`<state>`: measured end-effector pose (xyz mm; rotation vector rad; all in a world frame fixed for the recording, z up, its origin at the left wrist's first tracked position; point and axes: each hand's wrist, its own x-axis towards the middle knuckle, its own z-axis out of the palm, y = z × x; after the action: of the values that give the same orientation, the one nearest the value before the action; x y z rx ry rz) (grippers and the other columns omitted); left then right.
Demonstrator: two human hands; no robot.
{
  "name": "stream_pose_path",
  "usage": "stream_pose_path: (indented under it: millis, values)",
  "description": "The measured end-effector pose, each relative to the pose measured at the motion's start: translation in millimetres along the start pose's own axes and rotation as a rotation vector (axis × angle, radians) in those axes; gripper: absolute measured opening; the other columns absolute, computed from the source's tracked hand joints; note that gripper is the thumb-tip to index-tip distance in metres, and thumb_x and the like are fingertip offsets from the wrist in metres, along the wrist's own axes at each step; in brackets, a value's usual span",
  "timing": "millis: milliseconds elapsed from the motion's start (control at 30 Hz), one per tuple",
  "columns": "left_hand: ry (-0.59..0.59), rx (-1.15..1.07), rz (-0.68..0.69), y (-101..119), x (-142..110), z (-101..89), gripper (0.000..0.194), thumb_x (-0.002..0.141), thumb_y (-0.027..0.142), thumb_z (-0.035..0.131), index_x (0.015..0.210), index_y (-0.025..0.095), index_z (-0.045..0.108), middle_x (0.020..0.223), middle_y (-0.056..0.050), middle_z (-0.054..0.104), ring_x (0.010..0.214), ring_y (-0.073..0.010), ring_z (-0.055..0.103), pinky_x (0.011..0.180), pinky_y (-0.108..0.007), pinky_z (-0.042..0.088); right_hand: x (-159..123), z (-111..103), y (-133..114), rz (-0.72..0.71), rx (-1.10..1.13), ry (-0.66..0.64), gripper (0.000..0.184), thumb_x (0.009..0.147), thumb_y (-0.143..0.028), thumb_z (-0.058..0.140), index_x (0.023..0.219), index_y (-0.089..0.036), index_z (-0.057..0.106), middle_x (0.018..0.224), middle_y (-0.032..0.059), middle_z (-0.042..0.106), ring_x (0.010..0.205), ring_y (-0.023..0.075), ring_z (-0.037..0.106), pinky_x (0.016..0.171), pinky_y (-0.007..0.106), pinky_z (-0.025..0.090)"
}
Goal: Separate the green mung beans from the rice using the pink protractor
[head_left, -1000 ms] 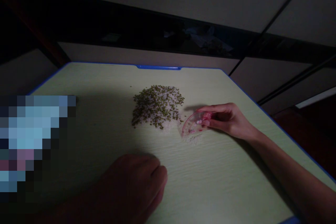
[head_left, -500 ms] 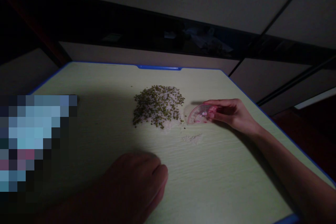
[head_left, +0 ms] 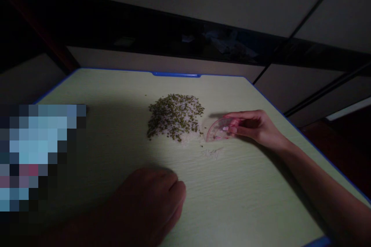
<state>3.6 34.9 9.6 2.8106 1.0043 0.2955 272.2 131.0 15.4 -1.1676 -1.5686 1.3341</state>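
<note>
Pink-rimmed plastic piece [head_left: 215, 132], one, pinched by right hand [head_left: 264, 131]; left hand [head_left: 155, 195] fisted; one grain pile [head_left: 175, 117].

A pale green, wood-grained tabletop [head_left: 246, 193] is edged in blue. Crumpled whitish material [head_left: 224, 43] is seen in a long dark recess [head_left: 145, 32].

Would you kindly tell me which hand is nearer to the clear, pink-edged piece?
Right: the right hand holds the pink-edged piece; the left hand is apart from it, to the left and closer to the wearer.
</note>
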Motion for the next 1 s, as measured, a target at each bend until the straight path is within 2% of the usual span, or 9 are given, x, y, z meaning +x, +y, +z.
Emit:
stream_pose_path:
  millis: [200,367,667,1000]
  values:
    - [0.008,0.009,0.004,-1.2,-1.4,1.3,0.019,0.076,0.007,0.041,0.065,0.019,0.048,0.06,0.002,0.054,0.049,-0.0123,0.043,0.048,-0.029,0.028,1.9,-0.4,0.8,-0.019,-0.023,0.133,0.031,0.058,-0.013,0.076,0.088,-0.018,0.073,0.065,0.0006,0.068,0.055,0.0087,0.058,0.055,0.022,0.046]
    - [-0.003,0.004,-0.001,-0.9,-0.6,0.5,0.017,0.074,0.007,0.042,0.063,0.019,0.049,0.058,0.003,0.054,0.049,-0.012,0.043,0.047,-0.029,0.027,0.3,8.8,0.6,-0.025,-0.021,0.07,0.03,0.06,-0.013,0.074,0.089,-0.019,0.073,0.061,-0.0015,0.066,0.051,0.0058,0.054,0.049,0.018,0.042]
    - [0.038,0.012,0.001,-0.2,-0.1,-1.0,0.019,0.074,0.006,0.039,0.066,0.02,0.049,0.06,0.003,0.055,0.05,-0.0126,0.045,0.049,-0.029,0.029,0.4,30.4,-1.9,-0.031,0.119,-0.058,0.035,0.059,0.0,0.07,0.086,-0.022,0.074,0.059,-0.0041,0.065,0.052,0.0032,0.055,0.051,0.013,0.043]
    - [0.025,0.018,0.006,0.4,-2.0,1.7,0.02,0.076,0.007,0.038,0.066,0.02,0.048,0.06,0.003,0.054,0.05,-0.0126,0.044,0.049,-0.03,0.028,2.3,10.4,-0.5,-0.042,0.09,-0.02,0.031,0.061,-0.004,0.072,0.086,-0.022,0.074,0.061,-0.0017,0.067,0.052,0.0047,0.057,0.05,0.014,0.043]
